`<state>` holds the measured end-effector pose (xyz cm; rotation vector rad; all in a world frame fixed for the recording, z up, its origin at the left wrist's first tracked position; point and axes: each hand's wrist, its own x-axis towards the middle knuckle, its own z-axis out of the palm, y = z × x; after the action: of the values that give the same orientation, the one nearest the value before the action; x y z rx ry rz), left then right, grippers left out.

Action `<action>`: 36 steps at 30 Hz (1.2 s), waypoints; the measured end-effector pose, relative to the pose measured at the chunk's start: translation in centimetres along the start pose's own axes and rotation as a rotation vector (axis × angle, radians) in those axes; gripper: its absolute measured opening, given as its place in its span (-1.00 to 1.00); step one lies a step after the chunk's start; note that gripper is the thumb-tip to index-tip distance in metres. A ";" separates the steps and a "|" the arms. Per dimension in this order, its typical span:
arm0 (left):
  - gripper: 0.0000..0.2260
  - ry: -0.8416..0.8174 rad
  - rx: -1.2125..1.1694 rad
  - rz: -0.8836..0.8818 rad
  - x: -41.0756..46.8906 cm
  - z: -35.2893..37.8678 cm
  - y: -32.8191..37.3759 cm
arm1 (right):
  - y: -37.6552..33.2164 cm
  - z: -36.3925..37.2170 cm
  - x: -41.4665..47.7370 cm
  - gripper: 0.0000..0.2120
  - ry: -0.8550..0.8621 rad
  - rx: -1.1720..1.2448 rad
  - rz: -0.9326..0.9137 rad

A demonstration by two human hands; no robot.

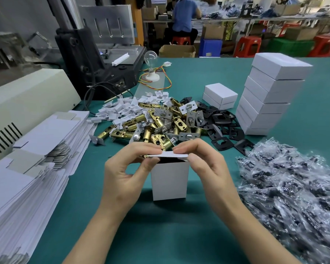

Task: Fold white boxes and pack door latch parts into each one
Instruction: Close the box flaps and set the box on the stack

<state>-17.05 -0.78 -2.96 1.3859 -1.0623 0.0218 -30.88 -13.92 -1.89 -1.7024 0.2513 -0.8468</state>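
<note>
A white box [170, 181] stands upright on the green table [198, 77] in front of me. My left hand [128, 172] and my right hand [204, 166] both pinch its top flap, which lies nearly flat over the opening. A dark gap shows under the flap; the contents are hidden. Behind the box lies a heap of brass door latches [156, 124] with silver faceplates. White plastic pieces [126, 107] lie at its far left, black strike plates [223, 121] at its right.
Flat unfolded white boxes [32, 162] are stacked at the left. A tall stack of closed white boxes [269, 96] stands at the right, two more [219, 96] beside it. Clear bags of small dark parts [293, 197] fill the near right. A machine [95, 60] and a light bulb [151, 58] stand behind.
</note>
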 end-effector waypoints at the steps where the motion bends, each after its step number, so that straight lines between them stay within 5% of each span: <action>1: -0.74 -0.018 0.004 0.009 -0.1 0.0 0.1 | -0.2 0.0 -0.1 -0.81 0.002 -0.017 -0.005; 4: -0.67 -0.065 -0.007 -0.001 -0.2 0.4 0.4 | -0.5 0.1 -0.1 -0.85 0.008 -0.056 0.004; 7: -0.79 -0.053 -0.012 -0.051 -0.3 0.7 0.4 | -0.3 0.0 -0.2 -0.92 -0.014 -0.077 0.011; 26: -0.82 -0.112 -0.171 -0.153 -0.4 0.3 -0.5 | 0.3 0.1 -0.3 -0.84 0.028 -0.202 -0.149; 36: -0.82 -0.152 0.021 0.048 0.1 -0.6 -0.8 | 0.9 -1.0 -0.2 -0.81 -0.009 -0.287 -0.220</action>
<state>-16.21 -0.52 -3.42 1.3971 -1.2247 -0.0377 -31.44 -14.89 -2.65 -2.0282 0.1880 -1.0008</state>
